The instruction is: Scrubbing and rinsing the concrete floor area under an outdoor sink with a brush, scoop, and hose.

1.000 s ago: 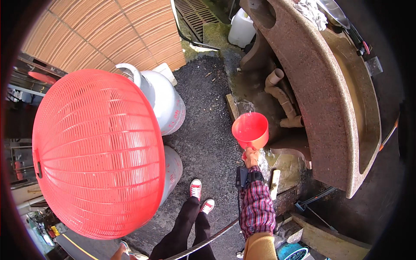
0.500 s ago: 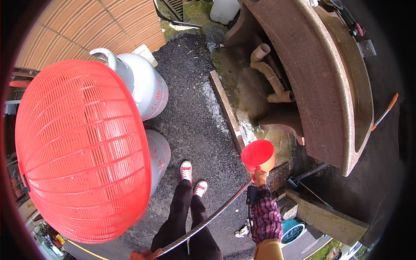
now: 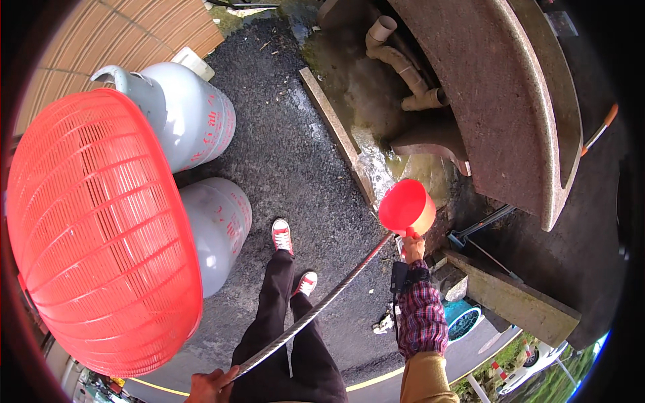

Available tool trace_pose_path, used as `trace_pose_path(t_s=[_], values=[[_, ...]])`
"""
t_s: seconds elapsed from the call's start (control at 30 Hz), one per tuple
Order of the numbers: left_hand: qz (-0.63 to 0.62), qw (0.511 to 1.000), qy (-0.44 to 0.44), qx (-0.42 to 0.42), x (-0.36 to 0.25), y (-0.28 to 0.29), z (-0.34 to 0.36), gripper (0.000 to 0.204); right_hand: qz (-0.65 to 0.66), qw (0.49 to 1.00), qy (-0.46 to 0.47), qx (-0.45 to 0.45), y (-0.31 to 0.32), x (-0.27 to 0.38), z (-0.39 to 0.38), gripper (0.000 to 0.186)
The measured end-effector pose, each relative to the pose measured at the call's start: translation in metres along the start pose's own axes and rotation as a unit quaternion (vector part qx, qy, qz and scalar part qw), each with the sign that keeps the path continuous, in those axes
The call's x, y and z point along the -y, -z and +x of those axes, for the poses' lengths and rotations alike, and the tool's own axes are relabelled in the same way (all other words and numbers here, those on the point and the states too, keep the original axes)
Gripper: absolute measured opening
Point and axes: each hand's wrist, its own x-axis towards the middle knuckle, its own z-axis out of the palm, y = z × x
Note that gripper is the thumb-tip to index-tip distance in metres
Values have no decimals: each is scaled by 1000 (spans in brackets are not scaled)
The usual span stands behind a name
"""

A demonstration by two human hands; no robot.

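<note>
My right hand is closed round the handle of a red plastic dipper, held out ahead with its open mouth tilted toward me. At the lower edge my left hand grips a long pole with a silvery spiral pattern. The pole slants up to the right, reddish toward its far end, which reaches close to the dipper; whether anything is fixed to that end is hidden. Just beyond the dipper, whitish water lies on the wet ground beside a low kerb strip.
Two grey gas cylinders stand at the left, partly behind a large red slatted plastic cover or basket. A brown stone sink with a bent drain pipe is at the upper right. Near my right forearm are a stone ledge and a blue basket.
The view has shifted, and I stand nearer the sink side with my feet moved. The dipper stays in my right hand, the pole in my left.
</note>
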Motion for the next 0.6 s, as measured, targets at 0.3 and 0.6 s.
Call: trace_pose_path(t_s=[0.3,0.6], values=[[42,999,-12,14,-7,6,13,54,-369,891,192,-181,5,-40,-22,61],[59,998,-14,2,-18,-4,16,50,-179,890,246,-340,31,-78,-26,74]])
